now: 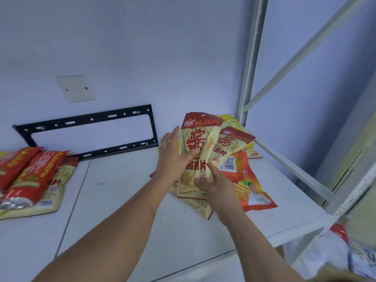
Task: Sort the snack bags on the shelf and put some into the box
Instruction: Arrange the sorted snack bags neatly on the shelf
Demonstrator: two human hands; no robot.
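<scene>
While our left hand [175, 157] and right hand [213, 186] each pinch the cream snack bags [196, 151] tilted above the white shelf [126, 200], an orange bag [252, 186] lies beneath, red bags [30, 176] far left.

Both forearms are bare and extend forward from the lower edge of the view, converging toward centre. The left hand [173, 157] is raised on edge, fingers straight and pointing upward, thumb stretched across to the right and pressing. The right hand [215, 185] sits lower and just right of it, back toward the camera, fingers curled and gripping. The two hands are close together, nearly touching.
</scene>
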